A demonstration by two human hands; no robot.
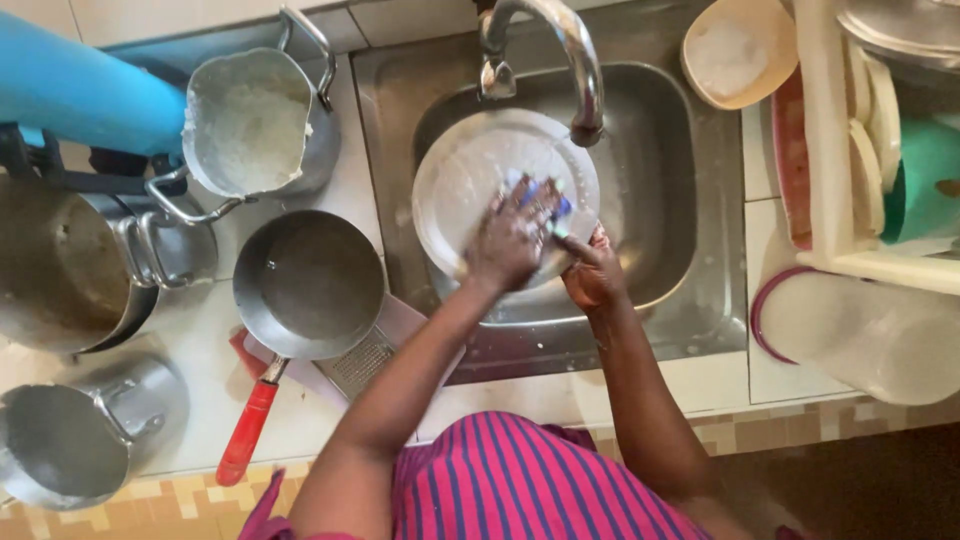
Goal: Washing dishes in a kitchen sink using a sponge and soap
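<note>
A round metal plate (470,170), soapy and wet, is held tilted over the steel sink (650,200) under the tap (575,60). My left hand (510,240) presses a blue and white sponge (545,195) flat against the plate's face. At the plate's lower right, my right hand (592,272) grips the rim from behind. Both forearms reach up from the bottom of the view.
On the counter at left stand a red-handled pan (305,285), a pot with white residue (255,125), bigger steel pots (70,270) and a metal jug (80,440). A flat grater (360,360) lies by the pan. A drying rack (880,130) and a white lidded container (860,335) sit at right.
</note>
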